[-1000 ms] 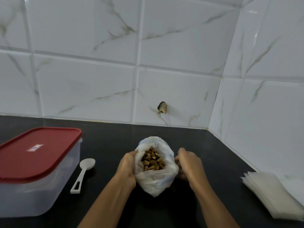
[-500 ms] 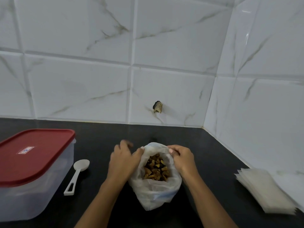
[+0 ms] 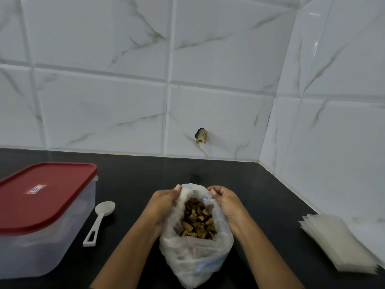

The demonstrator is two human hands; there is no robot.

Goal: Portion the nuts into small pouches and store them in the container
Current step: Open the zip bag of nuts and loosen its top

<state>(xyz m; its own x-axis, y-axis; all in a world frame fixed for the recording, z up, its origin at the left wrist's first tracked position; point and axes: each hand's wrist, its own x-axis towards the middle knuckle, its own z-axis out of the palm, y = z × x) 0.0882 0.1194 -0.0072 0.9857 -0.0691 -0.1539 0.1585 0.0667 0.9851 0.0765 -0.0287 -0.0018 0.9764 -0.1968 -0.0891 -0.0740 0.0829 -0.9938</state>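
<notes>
At the lower centre of the frame, you hold a thin, crinkled, translucent white plastic bag (image 3: 195,259) that stands on the black counter (image 3: 270,197) with its mouth spread wide. Brown, chunky nuts (image 3: 198,222) are heaped inside and show through the opening.

Your left hand (image 3: 164,205) grips the bag's left rim, its fingers curled round the plastic and a fingertip raised at the far edge. Your right hand (image 3: 227,205) pinches the right rim in the same way. The bag sits between the two hands and touches both.

At the left edge stands a clear rectangular container (image 3: 41,247) with its red lid (image 3: 41,192) on. Its walls are hazy, and you cannot tell what it holds. A white plastic spoon (image 3: 100,220) lies on the counter between the container and your left forearm, apart from both, with its bowl toward the wall. At the lower right, a fanned stack of small clear pouches (image 3: 337,243) lies flat near the side wall. Above the bag, the white marbled tile (image 3: 104,113) shows a dark chipped spot (image 3: 201,135).
</notes>
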